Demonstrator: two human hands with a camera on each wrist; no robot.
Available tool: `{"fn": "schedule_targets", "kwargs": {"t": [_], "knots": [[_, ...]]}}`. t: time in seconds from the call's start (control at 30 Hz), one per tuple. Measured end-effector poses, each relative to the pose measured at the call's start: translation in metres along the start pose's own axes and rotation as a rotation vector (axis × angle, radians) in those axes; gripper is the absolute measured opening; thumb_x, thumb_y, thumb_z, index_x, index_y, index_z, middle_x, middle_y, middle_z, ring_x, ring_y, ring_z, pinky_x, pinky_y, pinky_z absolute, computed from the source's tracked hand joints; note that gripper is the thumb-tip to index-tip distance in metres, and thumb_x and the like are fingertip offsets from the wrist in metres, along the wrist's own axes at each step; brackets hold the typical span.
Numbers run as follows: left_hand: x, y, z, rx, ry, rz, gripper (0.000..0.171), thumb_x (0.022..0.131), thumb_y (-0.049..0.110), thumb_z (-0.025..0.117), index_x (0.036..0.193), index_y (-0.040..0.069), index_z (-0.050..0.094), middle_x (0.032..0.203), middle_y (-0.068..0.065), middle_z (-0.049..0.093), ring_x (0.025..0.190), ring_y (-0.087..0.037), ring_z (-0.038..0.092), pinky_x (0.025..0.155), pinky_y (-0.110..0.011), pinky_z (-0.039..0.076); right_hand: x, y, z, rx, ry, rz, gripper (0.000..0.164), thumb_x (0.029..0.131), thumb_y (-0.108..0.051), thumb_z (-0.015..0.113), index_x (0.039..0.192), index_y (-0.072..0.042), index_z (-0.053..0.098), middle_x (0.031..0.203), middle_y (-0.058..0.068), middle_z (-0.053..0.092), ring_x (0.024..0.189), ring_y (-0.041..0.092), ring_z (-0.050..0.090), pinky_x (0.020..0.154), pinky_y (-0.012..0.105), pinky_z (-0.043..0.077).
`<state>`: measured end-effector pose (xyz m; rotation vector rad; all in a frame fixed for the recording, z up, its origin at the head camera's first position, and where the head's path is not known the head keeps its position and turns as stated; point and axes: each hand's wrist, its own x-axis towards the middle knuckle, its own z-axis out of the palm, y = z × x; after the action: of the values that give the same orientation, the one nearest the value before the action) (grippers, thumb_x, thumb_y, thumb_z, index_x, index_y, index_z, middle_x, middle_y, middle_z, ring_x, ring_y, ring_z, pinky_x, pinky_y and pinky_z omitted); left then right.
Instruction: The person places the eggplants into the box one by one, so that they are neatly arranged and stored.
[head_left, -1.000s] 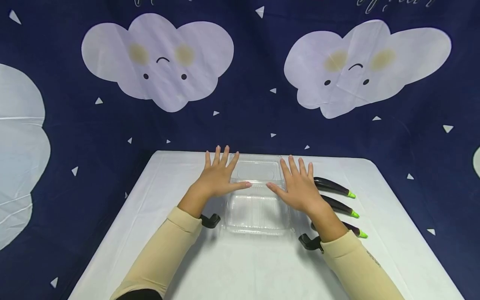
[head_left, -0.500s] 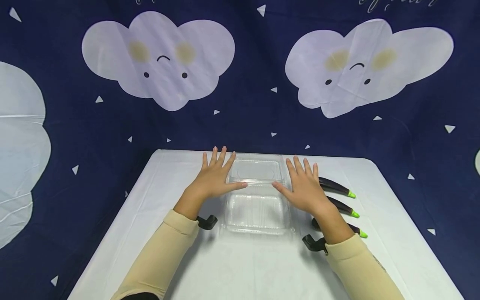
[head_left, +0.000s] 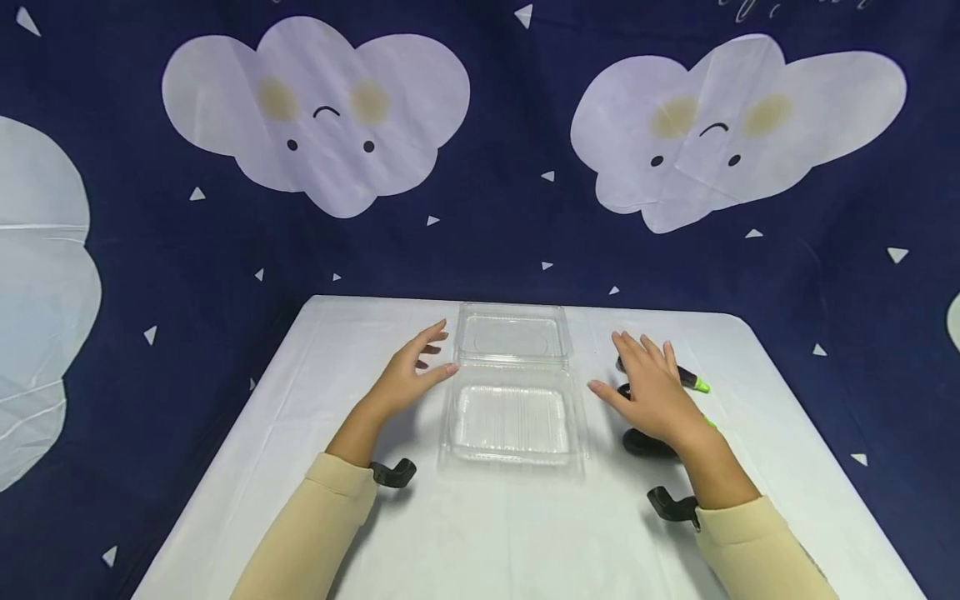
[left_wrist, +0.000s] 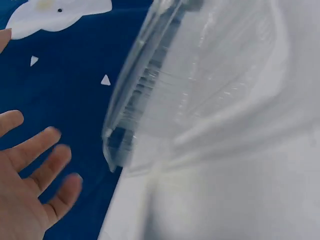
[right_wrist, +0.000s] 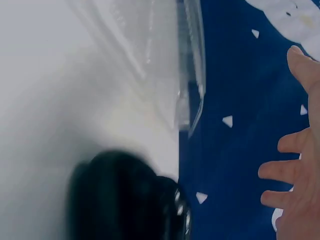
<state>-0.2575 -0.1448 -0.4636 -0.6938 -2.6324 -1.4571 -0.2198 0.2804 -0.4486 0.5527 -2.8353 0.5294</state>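
Note:
A clear plastic clamshell container (head_left: 512, 421) lies opened flat at the middle of the table, its lid (head_left: 512, 333) folded toward the back. My left hand (head_left: 401, 375) is just left of it, fingers loosely bent and holding nothing; the left wrist view shows those fingers (left_wrist: 50, 165) apart from the container's side. On the other side, my right hand (head_left: 652, 392) hovers over the eggplants, palm down, fingers relaxed, with nothing in its grasp. It covers much of the dark eggplants; one eggplant's rounded end (head_left: 647, 444) and the green tip (head_left: 701, 385) of another show around it.
The white-covered table (head_left: 480, 542) ends at a back edge, where a dark blue cloth (head_left: 510, 242) with cloud prints hangs. Black camera mounts (head_left: 395, 473) stick out inward from both wrists, low over the tabletop.
Both hands have drawn apart from over the container. The left moved left and its fingers bent; the right moved right, over the eggplants. Container and eggplants stayed in place.

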Motion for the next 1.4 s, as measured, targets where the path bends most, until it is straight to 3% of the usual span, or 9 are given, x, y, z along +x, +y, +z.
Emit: {"fn": "schedule_targets", "kwargs": {"t": [0.07,0.17,0.27,0.4,0.63,0.83,1.03,1.2,1.4], "knots": [[-0.007,-0.006,0.002,-0.092,0.022,-0.017,0.076,0.1,0.034,0.073,0.164,0.016,0.037,0.143,-0.012,0.059,0.121,-0.033,0.059,0.095,-0.051,0.05,-0.009,0.007,0.0,0.014,0.027,-0.005,0.092,0.101,-0.057,0.064,0.163,0.002,0.03,0.163,0.028,0.034,0.15,0.053,0.021,0.12,0.066,-0.004],[-0.02,-0.013,0.006,-0.156,0.022,-0.04,0.072,0.098,0.023,0.076,0.161,0.01,0.041,0.12,-0.012,0.068,0.099,-0.027,0.063,0.082,-0.039,0.051,-0.028,0.018,0.001,0.049,0.077,-0.018,0.087,0.099,-0.049,0.071,0.161,0.0,0.037,0.16,0.025,0.039,0.146,0.052,0.026,0.119,0.067,0.005],[-0.033,-0.018,0.014,-0.203,-0.041,-0.054,0.072,0.096,0.017,0.078,0.158,0.006,0.043,0.102,-0.009,0.07,0.082,-0.022,0.061,0.071,-0.03,0.05,-0.051,0.031,0.002,0.08,0.139,-0.042,0.08,0.094,-0.039,0.08,0.156,-0.002,0.046,0.155,0.023,0.046,0.14,0.05,0.031,0.112,0.069,0.016],[-0.046,-0.019,0.024,-0.255,-0.149,-0.077,0.073,0.095,0.016,0.081,0.157,0.006,0.043,0.093,-0.006,0.07,0.071,-0.017,0.059,0.063,-0.027,0.049,-0.08,0.048,0.004,0.096,0.238,-0.057,0.068,0.086,-0.026,0.088,0.144,-0.004,0.06,0.144,0.021,0.056,0.129,0.045,0.039,0.097,0.064,0.024],[-0.054,-0.023,0.033,-0.354,-0.203,-0.059,0.071,0.091,0.007,0.083,0.153,0.008,0.049,0.09,-0.011,0.064,0.066,-0.014,0.055,0.057,-0.024,0.049,-0.117,0.071,0.015,0.139,0.3,-0.028,0.048,0.073,-0.016,0.096,0.115,-0.006,0.074,0.12,0.013,0.064,0.111,0.037,0.047,0.083,0.058,0.026],[-0.058,-0.025,0.041,-0.392,-0.14,-0.039,0.061,0.093,-0.002,0.077,0.149,0.005,0.053,0.087,-0.01,0.06,0.065,-0.013,0.051,0.056,-0.022,0.045,-0.131,0.085,0.018,0.194,0.27,-0.023,0.051,0.064,-0.01,0.101,0.109,-0.012,0.077,0.114,0.001,0.066,0.109,0.022,0.049,0.09,0.043,0.03],[-0.058,-0.026,0.049,-0.434,-0.058,-0.054,0.054,0.092,-0.007,0.073,0.144,-0.001,0.058,0.086,-0.009,0.06,0.068,-0.013,0.051,0.06,-0.022,0.046,-0.137,0.098,0.019,0.283,0.272,0.027,0.057,0.066,0.005,0.096,0.117,-0.008,0.075,0.119,0.005,0.067,0.118,0.003,0.048,0.102,0.008,0.028],[-0.061,-0.028,0.052,-0.463,-0.042,-0.074,0.056,0.09,-0.008,0.074,0.144,-0.004,0.058,0.085,-0.009,0.06,0.068,-0.012,0.051,0.06,-0.021,0.045,-0.143,0.105,0.023,0.354,0.232,0.087,0.052,0.074,0.01,0.091,0.121,-0.004,0.072,0.119,0.011,0.067,0.113,-0.009,0.052,0.097,0.005,0.037],[-0.063,-0.03,0.055,-0.494,-0.042,-0.088,0.06,0.09,-0.007,0.075,0.146,-0.004,0.056,0.085,-0.008,0.061,0.067,-0.011,0.051,0.059,-0.02,0.045,-0.148,0.111,0.023,0.366,0.222,0.13,0.043,0.08,0.007,0.088,0.119,-0.006,0.075,0.117,0.01,0.071,0.116,-0.015,0.05,0.094,0.005,0.039]]}}
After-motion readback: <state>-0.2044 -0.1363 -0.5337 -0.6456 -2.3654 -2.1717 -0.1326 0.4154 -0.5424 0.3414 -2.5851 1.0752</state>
